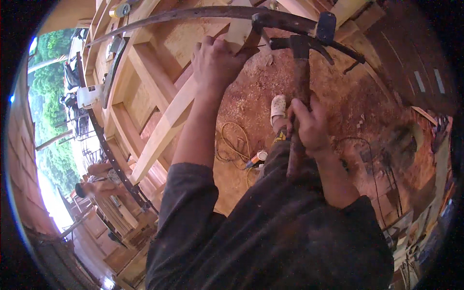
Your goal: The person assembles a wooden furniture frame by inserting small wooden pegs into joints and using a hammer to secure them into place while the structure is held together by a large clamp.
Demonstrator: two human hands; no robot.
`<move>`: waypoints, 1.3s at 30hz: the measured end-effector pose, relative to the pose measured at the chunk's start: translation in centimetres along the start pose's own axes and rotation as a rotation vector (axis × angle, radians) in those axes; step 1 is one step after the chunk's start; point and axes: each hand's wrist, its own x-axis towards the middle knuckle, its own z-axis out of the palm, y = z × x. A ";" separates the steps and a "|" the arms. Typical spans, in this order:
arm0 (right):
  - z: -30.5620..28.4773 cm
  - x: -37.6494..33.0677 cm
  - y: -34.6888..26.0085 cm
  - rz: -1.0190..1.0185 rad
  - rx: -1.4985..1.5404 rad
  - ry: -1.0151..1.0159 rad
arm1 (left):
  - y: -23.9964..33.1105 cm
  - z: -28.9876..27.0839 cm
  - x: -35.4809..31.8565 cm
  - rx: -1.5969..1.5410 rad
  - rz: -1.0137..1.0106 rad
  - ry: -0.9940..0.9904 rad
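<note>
Framework of pale, square-cut wooden beams (152, 72) fills the far left, crossed at the far side by a long, dark, clamp-like metal bar (203, 11). A dark-headed claw hammer with a straight brown handle (301, 79) stands right of centre, its head just beside the bar. The right hand (310, 124) is closed around mid-handle; the left hand (217, 60) has curled fingers at pale wood by the bar (whether it pinches anything, I cannot tell). The hammer should feel stiff, sturdy and head-heavy, not slippery; the lower handle would give most swing. Farther left sits a whitish, boxy container (90, 96), its contents not visible.
</note>
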 end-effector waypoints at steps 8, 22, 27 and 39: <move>0.0 -0.1 0.5 0.008 -0.002 -0.004 | 0.3 -0.6 0.2 -0.003 -0.020 -0.092; -0.4 1.0 1.8 -0.155 -0.119 -0.004 | 0.3 -0.4 0.3 -0.035 -0.017 -0.036; 0.0 0.6 1.3 0.015 -0.022 -0.063 | 0.1 -0.3 0.3 -0.028 0.016 -0.016; -11.8 -2.0 0.8 0.574 -0.071 -0.148 | -0.5 -1.6 0.9 -0.154 -0.107 -0.204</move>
